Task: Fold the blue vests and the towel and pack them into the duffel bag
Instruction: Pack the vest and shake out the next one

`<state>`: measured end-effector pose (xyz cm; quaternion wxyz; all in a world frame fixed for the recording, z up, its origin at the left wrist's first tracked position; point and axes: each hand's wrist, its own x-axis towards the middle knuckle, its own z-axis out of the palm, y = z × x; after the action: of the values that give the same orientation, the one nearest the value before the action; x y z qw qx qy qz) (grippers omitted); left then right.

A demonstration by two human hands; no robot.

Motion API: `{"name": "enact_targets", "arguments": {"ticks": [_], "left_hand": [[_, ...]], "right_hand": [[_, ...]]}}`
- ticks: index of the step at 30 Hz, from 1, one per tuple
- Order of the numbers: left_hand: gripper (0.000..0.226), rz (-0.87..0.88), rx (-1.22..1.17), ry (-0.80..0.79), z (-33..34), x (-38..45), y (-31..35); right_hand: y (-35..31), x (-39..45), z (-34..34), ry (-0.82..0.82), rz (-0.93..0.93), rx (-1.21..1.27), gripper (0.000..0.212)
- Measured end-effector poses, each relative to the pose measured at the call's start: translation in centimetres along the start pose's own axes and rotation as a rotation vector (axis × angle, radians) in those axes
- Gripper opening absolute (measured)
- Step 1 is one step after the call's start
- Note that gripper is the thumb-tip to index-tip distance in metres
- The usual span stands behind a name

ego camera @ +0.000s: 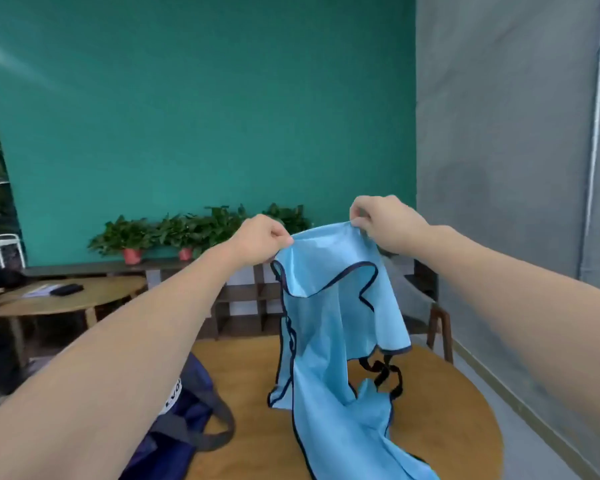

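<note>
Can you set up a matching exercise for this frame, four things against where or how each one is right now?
Things:
1. blue vest
2. duffel bag
3. potted plants
4. dark flat object

Places or states:
A. lying on the far table at the left
B. held up above the round table, pinched at its top edge by the left hand and the right hand
C. lined up on the shelf against the green wall
D. resting at the near left of the round table, below the left forearm

Pairs: 1-B, 2-D, 3-C, 4-A
</note>
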<state>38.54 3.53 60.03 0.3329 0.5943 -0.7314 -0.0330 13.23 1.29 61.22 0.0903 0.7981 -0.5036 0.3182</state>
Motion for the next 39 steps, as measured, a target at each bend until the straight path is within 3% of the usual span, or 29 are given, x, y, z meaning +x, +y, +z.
{"name": "enact_targets", "arguments": {"ticks": [6,11,15,20,24,29,33,39], "left_hand": [[0.02,-0.293,0.077,-0.304,12.3,-6.5,-15.0],[0.024,-0.264,-0.058,-0.206,20.3,-13.1,-18.7],[0.016,-0.195,-0.274,-0.081,24.1,-17.5,-15.8],[0.008,-0.168,-0.393,-0.178,28.5,-20.6,-15.1],[0.025,-0.036,-0.18,-0.188,30.1,-20.7,-16.5],[0.076,-0.007,0.174,-0.466,29.2,-21.4,-17.1],[0.095,-0.036,0.287,-0.494,28.8,-21.1,-17.8],[0.097,-0.124,0.331,-0.565,26.6,-22.0,-18.6]], "right_hand": [[0.1,-6.3,18.3,-0.402,0.007,0.12,0.012],[1.0,-13.9,26.0,-0.553,0.086,0.283,0.012],[1.1,-18.2,28.6,-0.492,0.136,0.45,0.013],[2.1,-21.2,31.9,-0.506,0.162,0.536,0.009],[2.9,-22.0,33.9,-0.391,0.149,0.595,0.01],[4.3,-22.0,34.5,-0.419,-0.001,0.46,0.042],[5.1,-22.2,33.7,-0.451,-0.036,0.37,0.058],[5.2,-23.6,31.7,-0.361,-0.066,0.344,0.041]]}}
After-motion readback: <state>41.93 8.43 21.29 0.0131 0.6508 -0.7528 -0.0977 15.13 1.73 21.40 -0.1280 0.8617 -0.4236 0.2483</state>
